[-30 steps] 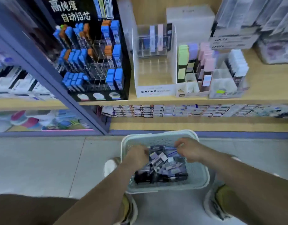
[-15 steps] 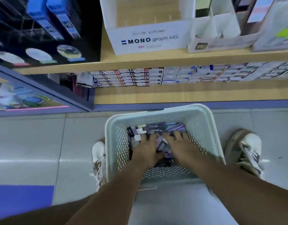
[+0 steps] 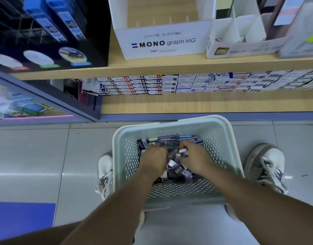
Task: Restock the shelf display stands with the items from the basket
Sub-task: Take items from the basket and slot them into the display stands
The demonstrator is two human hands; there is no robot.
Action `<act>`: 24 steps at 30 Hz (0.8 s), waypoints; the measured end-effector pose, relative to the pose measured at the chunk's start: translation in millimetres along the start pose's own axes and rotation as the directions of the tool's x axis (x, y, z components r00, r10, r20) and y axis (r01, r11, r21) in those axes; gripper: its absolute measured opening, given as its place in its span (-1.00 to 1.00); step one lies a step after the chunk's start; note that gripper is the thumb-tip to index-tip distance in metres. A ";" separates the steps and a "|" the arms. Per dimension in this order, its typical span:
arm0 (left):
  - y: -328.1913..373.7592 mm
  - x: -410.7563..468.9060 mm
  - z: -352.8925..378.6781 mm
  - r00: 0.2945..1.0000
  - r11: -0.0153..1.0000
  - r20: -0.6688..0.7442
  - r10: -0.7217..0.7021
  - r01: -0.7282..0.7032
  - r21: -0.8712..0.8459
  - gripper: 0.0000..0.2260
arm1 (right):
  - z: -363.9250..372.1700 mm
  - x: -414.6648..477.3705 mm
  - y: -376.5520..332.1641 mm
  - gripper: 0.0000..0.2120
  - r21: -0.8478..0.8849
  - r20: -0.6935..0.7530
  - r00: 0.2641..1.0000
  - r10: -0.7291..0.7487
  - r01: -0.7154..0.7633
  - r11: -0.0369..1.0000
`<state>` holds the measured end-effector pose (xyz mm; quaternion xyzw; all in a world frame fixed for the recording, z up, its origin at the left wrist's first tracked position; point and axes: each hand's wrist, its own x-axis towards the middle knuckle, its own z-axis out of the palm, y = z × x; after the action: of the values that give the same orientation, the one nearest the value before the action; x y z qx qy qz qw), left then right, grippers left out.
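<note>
Left hand [image 3: 153, 160]: nine o'clock in my basket [image 3: 170, 123], buried among packets [image 3: 171, 141], grip unclear
Right hand [image 3: 196, 160]: three o'clock, pinching packets to gather them

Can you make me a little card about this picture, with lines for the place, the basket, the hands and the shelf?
Place: shop aisle, tiled floor
Basket: pale perforated basket on the floor, between two shoes
Inside: small packs, dark and purple, in a loose pile
Left grip: fingers down in the pile; hold hidden
Right grip: fingers curled round some of the small packs
Shelf: white MONO graph MG stand on the wooden shelf; its visible part holds nothing
Below: rows of little boxes
</note>
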<state>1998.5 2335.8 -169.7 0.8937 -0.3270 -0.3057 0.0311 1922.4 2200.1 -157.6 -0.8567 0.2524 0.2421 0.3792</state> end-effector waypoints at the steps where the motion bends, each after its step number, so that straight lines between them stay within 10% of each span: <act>1: -2.4 0.5 -5.0 1.000 0.999 0.005 -0.015 0.015 -0.039 -0.85 | -1.3 1.3 -0.6 -0.86 0.093 -0.010 0.999 0.045 -0.044 0.995; 9: -8.1 -25.7 -55.1 0.979 0.808 -0.012 -0.206 0.163 -0.565 -0.89 | -7.6 -16.6 -22.2 -0.76 0.601 -0.014 0.953 0.301 -0.233 0.764; 24: 16.0 -74.5 -114.5 0.996 0.731 -0.032 -0.085 0.040 -0.681 -0.82 | -67.9 -65.5 -75.9 -0.75 -0.057 -0.233 0.972 0.039 -0.054 0.997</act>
<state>2009.7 2351.8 -33.5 0.8398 -0.1615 -0.3777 0.3550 1934.8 2208.5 -37.5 -0.8845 0.3072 0.1570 0.3142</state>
